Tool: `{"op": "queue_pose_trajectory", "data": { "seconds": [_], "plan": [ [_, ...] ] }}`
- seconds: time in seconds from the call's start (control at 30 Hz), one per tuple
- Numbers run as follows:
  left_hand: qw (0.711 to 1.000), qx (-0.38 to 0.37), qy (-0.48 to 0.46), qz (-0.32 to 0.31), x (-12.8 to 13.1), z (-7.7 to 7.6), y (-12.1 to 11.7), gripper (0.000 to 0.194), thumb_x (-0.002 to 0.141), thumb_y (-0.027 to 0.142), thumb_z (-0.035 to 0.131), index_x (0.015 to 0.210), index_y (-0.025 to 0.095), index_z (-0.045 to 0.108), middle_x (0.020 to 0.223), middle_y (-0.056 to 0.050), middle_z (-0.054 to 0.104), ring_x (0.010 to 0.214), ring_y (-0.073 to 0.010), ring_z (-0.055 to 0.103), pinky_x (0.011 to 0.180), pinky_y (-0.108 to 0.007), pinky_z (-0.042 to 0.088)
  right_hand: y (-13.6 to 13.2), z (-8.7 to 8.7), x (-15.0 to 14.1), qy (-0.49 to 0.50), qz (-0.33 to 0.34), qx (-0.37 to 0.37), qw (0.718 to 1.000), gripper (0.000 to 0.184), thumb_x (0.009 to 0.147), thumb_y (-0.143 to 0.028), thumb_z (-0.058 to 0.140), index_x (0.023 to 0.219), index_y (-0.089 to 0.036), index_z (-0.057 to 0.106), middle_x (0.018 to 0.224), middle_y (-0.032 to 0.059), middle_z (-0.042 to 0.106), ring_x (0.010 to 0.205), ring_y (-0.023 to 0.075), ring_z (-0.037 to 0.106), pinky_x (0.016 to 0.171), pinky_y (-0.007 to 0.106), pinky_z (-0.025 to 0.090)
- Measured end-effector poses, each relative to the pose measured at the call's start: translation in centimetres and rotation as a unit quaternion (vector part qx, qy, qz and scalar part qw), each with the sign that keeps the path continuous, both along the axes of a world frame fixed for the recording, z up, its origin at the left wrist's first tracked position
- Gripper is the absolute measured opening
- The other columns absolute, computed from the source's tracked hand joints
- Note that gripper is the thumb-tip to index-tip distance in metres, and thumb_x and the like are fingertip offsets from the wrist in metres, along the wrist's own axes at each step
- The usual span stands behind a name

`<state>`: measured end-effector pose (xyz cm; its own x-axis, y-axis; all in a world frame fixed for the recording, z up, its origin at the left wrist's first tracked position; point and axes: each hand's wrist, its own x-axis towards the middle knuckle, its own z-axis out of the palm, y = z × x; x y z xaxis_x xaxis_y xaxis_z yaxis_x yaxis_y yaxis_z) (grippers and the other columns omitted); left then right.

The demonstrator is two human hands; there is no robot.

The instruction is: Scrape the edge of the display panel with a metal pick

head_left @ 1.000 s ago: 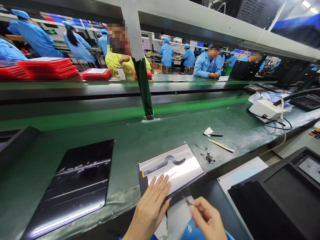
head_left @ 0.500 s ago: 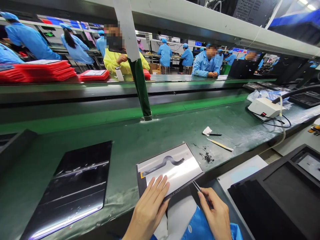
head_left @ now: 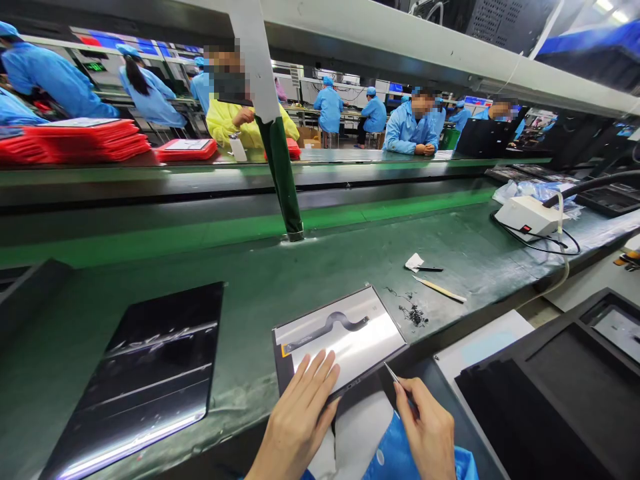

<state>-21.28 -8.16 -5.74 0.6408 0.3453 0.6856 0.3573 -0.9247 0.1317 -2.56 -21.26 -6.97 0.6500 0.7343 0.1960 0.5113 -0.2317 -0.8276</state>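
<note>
While it lies at the tabletop's [head_left: 350,267] near edge, the silver panel [head_left: 350,337] shows 1 dark curved ribbon cable. At 6 o'clock, the left hand [head_left: 300,417] presses flat, fingers spread; at 4 o'clock, right hand [head_left: 430,433] fingers pinch 1 thin tool [head_left: 393,375]. At 9 o'clock lies 1 black panel [head_left: 150,373].

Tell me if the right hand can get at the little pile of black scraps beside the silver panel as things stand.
Probably yes. The right hand holds a thin tool at the silver panel's near right corner, and the black scraps lie just past that corner on open green mat, with nothing between.
</note>
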Motion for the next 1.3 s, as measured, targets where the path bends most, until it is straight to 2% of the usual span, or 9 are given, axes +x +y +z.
{"op": "queue_pose_trajectory", "data": {
  "seconds": [0.13, 0.23, 0.37, 0.53, 0.83, 0.97, 1.13, 1.3],
  "plan": [
    [1.0, 0.001, 0.003, 0.001, 0.0, -0.1, 0.0, 0.041, 0.096, 0.008, 0.052, 0.137, 0.011, 0.055, 0.131, -0.013, 0.066, 0.13, -0.0263, 0.057, 0.11, -0.044, 0.047, 0.4, 0.4, 0.3, 0.109, 0.001, -0.024, 0.994, 0.04, 0.089, -0.057, 0.059, 0.073, -0.022, 0.068, 0.063, 0.0026, 0.061, 0.057, 0.0178, 0.054, 0.056, 0.027, 0.04],
    [1.0, 0.003, 0.006, 0.002, -0.1, -0.2, 0.0, 0.039, 0.095, 0.007, 0.053, 0.134, 0.01, 0.056, 0.131, -0.014, 0.066, 0.13, -0.0264, 0.056, 0.111, -0.043, 0.047, 0.9, 0.9, 0.7, 0.23, 0.015, -0.025, 0.973, 0.052, 0.078, -0.07, 0.063, 0.064, -0.02, 0.063, 0.054, -0.0016, 0.048, 0.051, 0.0145, 0.043, 0.048, 0.026, 0.034],
    [1.0, 0.008, 0.01, 0.002, -0.1, -0.1, 0.0, 0.037, 0.096, 0.008, 0.052, 0.133, 0.009, 0.057, 0.131, -0.014, 0.066, 0.13, -0.0261, 0.056, 0.111, -0.043, 0.047, 1.4, 1.4, 0.9, 0.311, 0.029, -0.017, 0.95, 0.054, 0.071, -0.072, 0.07, 0.063, -0.019, 0.062, 0.053, -0.0043, 0.041, 0.05, 0.0122, 0.035, 0.046, 0.025, 0.027],
    [1.0, 0.017, 0.016, 0.004, 0.0, 0.1, 0.0, 0.034, 0.097, 0.008, 0.051, 0.13, 0.008, 0.059, 0.13, -0.014, 0.066, 0.131, -0.0255, 0.056, 0.112, -0.042, 0.045, 1.3, 1.5, 0.8, 0.334, 0.031, -0.017, 0.942, 0.054, 0.068, -0.071, 0.072, 0.061, -0.019, 0.061, 0.051, -0.0054, 0.038, 0.05, 0.0113, 0.033, 0.047, 0.025, 0.027],
    [1.0, 0.01, 0.007, 0.0, 0.0, 0.0, 0.0, 0.035, 0.096, 0.008, 0.052, 0.131, 0.008, 0.058, 0.13, -0.014, 0.066, 0.131, -0.0253, 0.056, 0.113, -0.042, 0.044, 0.8, 1.2, -0.1, 0.325, 0.049, -0.013, 0.944, 0.049, 0.076, -0.064, 0.069, 0.063, -0.018, 0.059, 0.055, -0.0038, 0.045, 0.054, 0.0125, 0.039, 0.052, 0.026, 0.033],
    [1.0, 0.014, 0.011, 0.0, 0.0, 0.0, 0.0, 0.034, 0.097, 0.008, 0.051, 0.13, 0.007, 0.058, 0.13, -0.014, 0.066, 0.13, -0.0252, 0.056, 0.112, -0.043, 0.044, 0.7, 1.2, -0.6, 0.333, 0.09, -0.034, 0.938, 0.051, 0.076, -0.066, 0.069, 0.062, -0.018, 0.057, 0.055, -0.0037, 0.045, 0.053, 0.0123, 0.039, 0.052, 0.026, 0.032],
    [1.0, 0.017, 0.015, 0.001, 0.0, 0.0, 0.1, 0.033, 0.097, 0.009, 0.05, 0.129, 0.007, 0.058, 0.131, -0.014, 0.066, 0.131, -0.0251, 0.055, 0.112, -0.043, 0.044, 0.5, 1.5, -1.6, 0.328, 0.076, -0.016, 0.941, 0.055, 0.074, -0.072, 0.067, 0.062, -0.019, 0.056, 0.054, -0.005, 0.042, 0.052, 0.0117, 0.037, 0.052, 0.026, 0.03],
    [1.0, 0.011, 0.008, 0.001, 0.0, -0.1, 0.1, 0.034, 0.098, 0.01, 0.049, 0.131, 0.008, 0.058, 0.131, -0.013, 0.066, 0.131, -0.0246, 0.056, 0.111, -0.043, 0.045, 0.3, 1.1, -2.5, 0.32, 0.098, -0.034, 0.942, 0.059, 0.073, -0.076, 0.064, 0.061, -0.019, 0.055, 0.053, -0.005, 0.04, 0.051, 0.0112, 0.035, 0.051, 0.026, 0.025]
  ]
}}
